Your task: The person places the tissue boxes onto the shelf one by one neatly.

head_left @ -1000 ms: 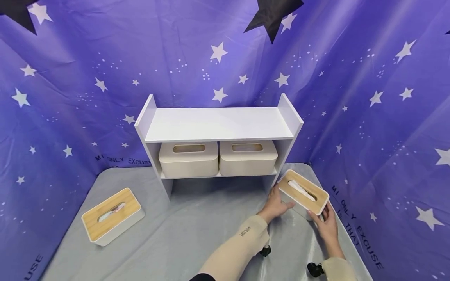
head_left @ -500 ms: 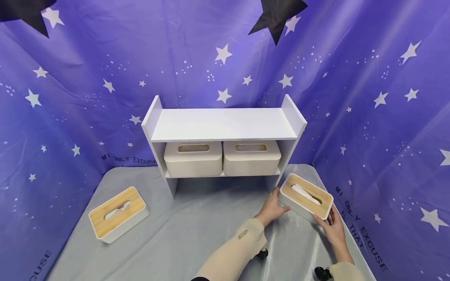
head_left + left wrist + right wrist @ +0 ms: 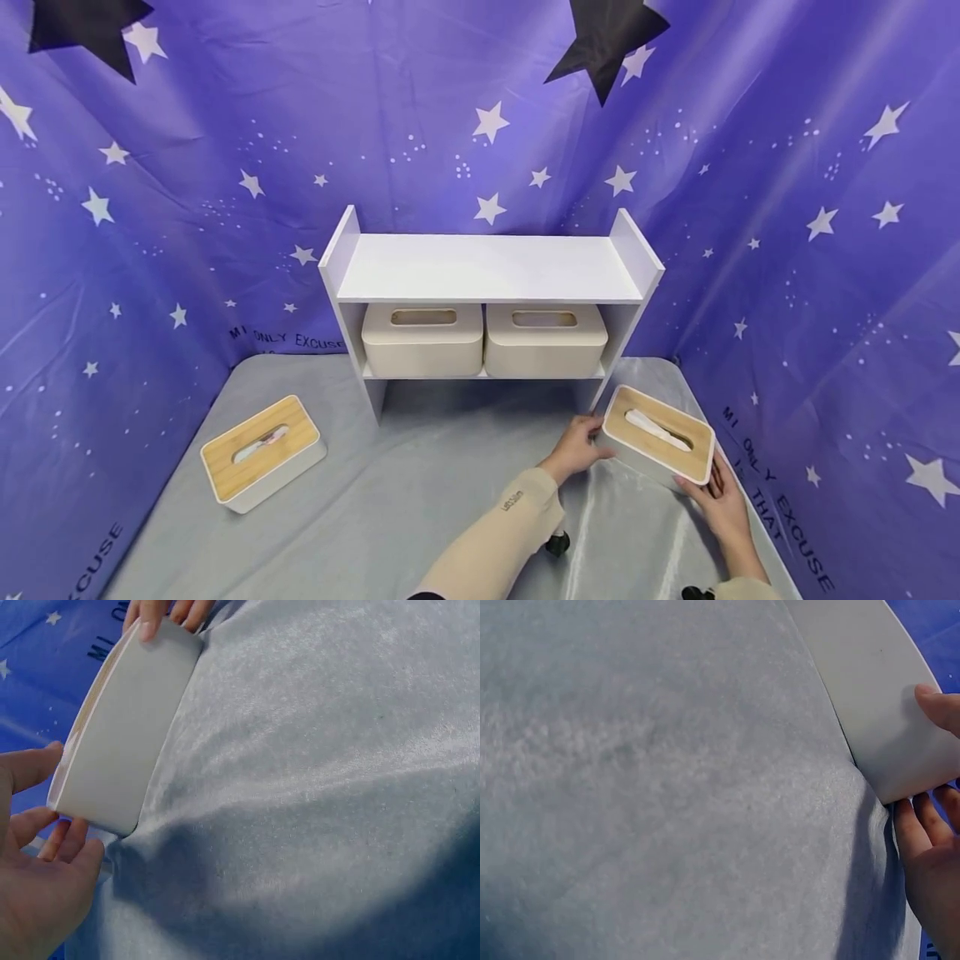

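Observation:
On the right in the head view is a white tissue box (image 3: 652,467) with a wood-look lid and a white tissue in its slot. My left hand (image 3: 576,447) holds its left end, fingers against the end wall. My right hand (image 3: 723,504) grips the right end; in the right wrist view its thumb (image 3: 937,709) presses the box's long side and the fingers (image 3: 915,829) are at the end wall. The lower edge of the box (image 3: 120,727) runs along the grey cloth in the left wrist view.
A white two-tier shelf (image 3: 491,267) stands at the back, with two cream tissue boxes (image 3: 422,354) side by side on its lower board. Another wood-lidded tissue box (image 3: 262,454) sits on the left of the cloth-covered table (image 3: 420,500). A purple starry curtain (image 3: 405,108) surrounds it.
The held tissue box and both hands have shifted slightly nearer to me, away from the shelf's right side. The head view has swung a little left. The other boxes stay put.

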`<state>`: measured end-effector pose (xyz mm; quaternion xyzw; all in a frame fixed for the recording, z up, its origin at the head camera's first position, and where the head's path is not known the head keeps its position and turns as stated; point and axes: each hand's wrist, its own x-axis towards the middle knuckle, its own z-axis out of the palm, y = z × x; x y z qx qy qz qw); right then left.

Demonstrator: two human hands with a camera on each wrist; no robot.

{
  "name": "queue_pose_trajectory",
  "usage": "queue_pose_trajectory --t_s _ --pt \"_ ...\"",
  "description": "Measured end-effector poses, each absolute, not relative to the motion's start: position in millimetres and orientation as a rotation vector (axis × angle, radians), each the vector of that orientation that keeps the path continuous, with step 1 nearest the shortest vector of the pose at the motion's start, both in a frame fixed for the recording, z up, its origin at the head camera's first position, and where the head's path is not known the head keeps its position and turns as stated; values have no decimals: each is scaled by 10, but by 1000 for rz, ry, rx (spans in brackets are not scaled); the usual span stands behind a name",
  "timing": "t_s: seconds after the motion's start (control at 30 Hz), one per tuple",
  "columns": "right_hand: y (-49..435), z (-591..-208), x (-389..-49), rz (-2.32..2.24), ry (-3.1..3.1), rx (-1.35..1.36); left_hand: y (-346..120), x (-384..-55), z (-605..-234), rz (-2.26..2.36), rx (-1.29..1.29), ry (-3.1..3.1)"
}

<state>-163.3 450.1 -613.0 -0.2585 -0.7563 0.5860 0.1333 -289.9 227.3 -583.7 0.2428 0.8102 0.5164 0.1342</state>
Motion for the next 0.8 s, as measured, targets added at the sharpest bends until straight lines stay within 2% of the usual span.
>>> queue_pose_trajectory --t_s 0.27,0.43,0.8 --pt "4504 -6158 -1484 1676 -2186 -614 2189 -2891 -5839 1642 581 2139" --pt "4505 -6128 -1446 1703 -2129 -522 2144 -2901 -5826 1724 614 2092" --pt "4422 -5920 -1388 1658 -2123 -514 2064 -2911 -5758 1840 684 2055"
